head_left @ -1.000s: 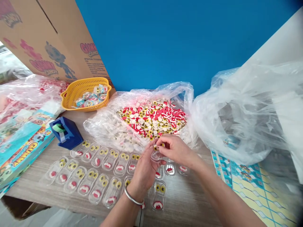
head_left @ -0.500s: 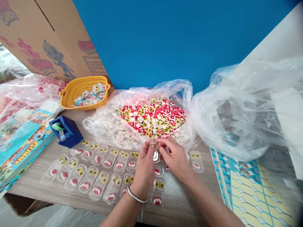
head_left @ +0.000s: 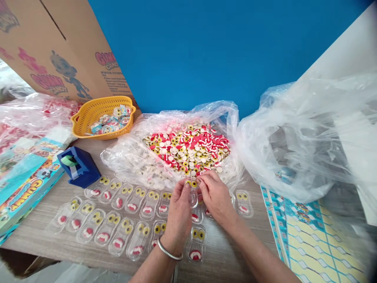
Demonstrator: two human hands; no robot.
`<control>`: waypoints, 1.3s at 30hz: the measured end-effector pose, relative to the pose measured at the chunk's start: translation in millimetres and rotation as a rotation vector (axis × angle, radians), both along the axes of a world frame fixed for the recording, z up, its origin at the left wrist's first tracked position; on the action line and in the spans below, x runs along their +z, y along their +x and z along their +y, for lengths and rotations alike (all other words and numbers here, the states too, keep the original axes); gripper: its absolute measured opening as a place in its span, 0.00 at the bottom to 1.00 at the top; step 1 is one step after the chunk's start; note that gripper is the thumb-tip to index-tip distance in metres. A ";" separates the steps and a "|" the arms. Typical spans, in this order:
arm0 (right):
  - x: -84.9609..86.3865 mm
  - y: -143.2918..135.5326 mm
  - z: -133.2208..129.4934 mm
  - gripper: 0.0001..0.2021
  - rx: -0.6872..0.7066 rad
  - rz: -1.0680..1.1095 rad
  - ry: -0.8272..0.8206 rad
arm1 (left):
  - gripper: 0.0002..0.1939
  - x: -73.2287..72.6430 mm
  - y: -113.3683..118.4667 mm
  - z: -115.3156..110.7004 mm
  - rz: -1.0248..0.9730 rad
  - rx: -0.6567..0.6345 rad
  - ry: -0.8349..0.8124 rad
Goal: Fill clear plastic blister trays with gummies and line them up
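Between my two hands is a small clear plastic tray with two yellow eye candies at its top. My left hand pinches the tray's left side and wears a silver bangle. My right hand has thumb and forefinger pressed together at the right eye. Just beyond them, an open clear bag holds a heap of eye and red-and-white teeth candies. Rows of filled trays lie on the wooden table, each with eyes and teeth; one lies just in front of my hands.
A blue tape dispenser and a yellow basket of wrapped candies stand at the left, by a printed display box and a carton. Clear plastic bags and printed yellow-blue sheets lie at the right.
A second yellow eye now shows at the top of the held tray, beside the first. My right fingertips have shifted slightly up. The whole view has moved a little.
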State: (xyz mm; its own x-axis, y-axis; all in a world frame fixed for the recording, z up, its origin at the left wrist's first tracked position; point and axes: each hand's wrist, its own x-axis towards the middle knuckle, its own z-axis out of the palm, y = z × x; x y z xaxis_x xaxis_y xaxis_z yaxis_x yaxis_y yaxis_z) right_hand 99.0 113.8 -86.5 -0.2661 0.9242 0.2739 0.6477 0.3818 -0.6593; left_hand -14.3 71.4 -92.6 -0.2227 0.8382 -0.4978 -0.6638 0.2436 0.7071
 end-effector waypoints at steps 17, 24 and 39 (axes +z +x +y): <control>-5.8 6.5 138.1 0.07 -0.131 -0.412 0.015 | 0.22 11.2 -8.2 9.0 -0.094 0.021 -0.096; 23.8 33.9 50.9 0.06 0.046 -0.021 -0.038 | 0.15 17.9 2.4 1.0 -0.194 -0.038 -0.014; 48.8 133.5 -40.9 0.08 0.074 -0.059 0.121 | 0.19 20.6 70.0 -18.2 -0.066 -0.254 -0.047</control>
